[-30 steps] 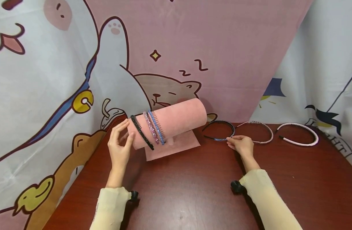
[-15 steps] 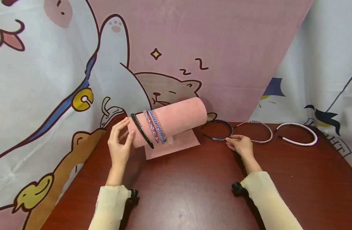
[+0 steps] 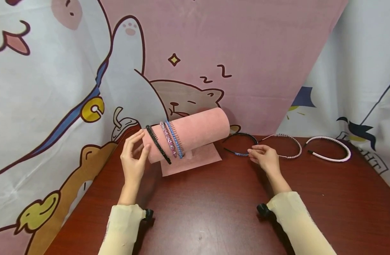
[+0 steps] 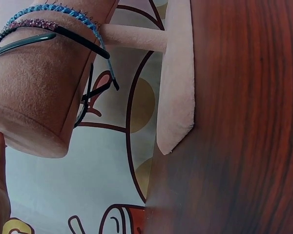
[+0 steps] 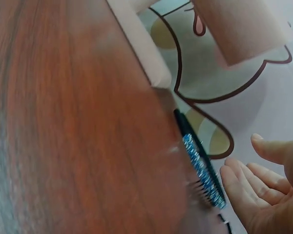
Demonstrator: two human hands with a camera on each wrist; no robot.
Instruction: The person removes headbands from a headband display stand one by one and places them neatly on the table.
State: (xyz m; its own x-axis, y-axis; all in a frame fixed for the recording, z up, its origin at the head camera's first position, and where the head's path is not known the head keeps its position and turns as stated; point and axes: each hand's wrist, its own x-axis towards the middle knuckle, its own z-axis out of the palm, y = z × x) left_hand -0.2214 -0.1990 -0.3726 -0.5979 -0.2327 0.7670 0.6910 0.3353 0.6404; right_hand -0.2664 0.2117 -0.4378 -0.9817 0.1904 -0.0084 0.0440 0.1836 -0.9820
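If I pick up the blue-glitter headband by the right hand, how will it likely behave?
The blue-glitter headband should feel stiff yet springy, since its narrow band holds an open curve on the table. It's probably light, being so thin. Its comb teeth may snag on the soft-looking fabric of the pink stand.

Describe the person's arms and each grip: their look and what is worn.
The left grip and right grip are bare human hands, no gloves. The left sleeve and right sleeve are pale cream-yellow and plain-looking, ending above the wrists. A small black fitting sits at the left cuff, a similar dark fitting at the right.
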